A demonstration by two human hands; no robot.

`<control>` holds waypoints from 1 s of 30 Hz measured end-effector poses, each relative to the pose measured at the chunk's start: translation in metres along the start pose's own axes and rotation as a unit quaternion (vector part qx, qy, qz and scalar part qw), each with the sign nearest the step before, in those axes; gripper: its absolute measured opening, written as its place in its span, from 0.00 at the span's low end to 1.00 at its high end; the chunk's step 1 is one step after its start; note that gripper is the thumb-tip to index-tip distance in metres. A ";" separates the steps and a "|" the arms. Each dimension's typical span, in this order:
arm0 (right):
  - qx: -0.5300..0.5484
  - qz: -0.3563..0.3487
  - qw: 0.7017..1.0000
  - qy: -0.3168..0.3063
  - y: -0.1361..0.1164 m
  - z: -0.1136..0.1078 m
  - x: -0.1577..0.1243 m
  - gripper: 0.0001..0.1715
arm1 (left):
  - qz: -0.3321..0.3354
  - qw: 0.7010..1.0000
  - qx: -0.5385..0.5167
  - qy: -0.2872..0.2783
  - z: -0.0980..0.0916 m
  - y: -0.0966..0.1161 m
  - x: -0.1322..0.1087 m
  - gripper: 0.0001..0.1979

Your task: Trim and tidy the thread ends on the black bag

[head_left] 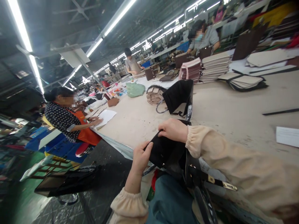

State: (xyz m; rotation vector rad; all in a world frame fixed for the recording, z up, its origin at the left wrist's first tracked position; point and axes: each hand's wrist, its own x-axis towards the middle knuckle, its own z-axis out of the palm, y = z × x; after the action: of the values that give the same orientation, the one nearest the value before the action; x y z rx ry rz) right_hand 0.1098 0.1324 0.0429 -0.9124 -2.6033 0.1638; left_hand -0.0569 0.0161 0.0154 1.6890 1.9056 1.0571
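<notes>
A black handbag [170,152] rests at the table's near edge, tilted toward me, with its inside showing. My left hand [141,155] pinches the bag's rim at the left corner, thumb on top. Farther along the same rim, the fingers of my right hand [174,130] are curled over the edge. A black strap with gold-coloured metal fittings [217,181] hangs from the bag's right side, below my right forearm. Just beyond my hands a second black bag [178,96] stands on the table, its handle wrapped in clear plastic.
Stacks of brown and beige panels [216,67] line the table's far side. A green plastic bag [135,89] lies left of them. A co-worker in an orange apron [85,124] works at the left edge. Another black bag [70,182] lies on a dark surface [105,165] at lower left.
</notes>
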 end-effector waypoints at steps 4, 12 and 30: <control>0.005 -0.006 1.000 -0.006 0.000 0.000 0.000 0.13 | 0.017 0.999 0.004 0.027 -0.001 0.008 -0.002 0.11; -0.002 0.005 1.000 -0.012 -0.003 -0.001 0.001 0.14 | 0.037 0.994 0.038 0.095 0.011 0.007 0.000 0.11; 0.017 0.016 0.999 -0.033 -0.006 -0.006 -0.001 0.14 | 0.040 0.950 0.303 -0.060 0.006 0.028 0.031 0.15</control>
State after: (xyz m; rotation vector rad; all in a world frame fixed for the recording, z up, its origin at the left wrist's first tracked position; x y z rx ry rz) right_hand 0.1092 0.1274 0.0495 -0.9518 -2.6392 0.2497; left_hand -0.0397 0.0479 0.0382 2.0990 2.2380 0.3825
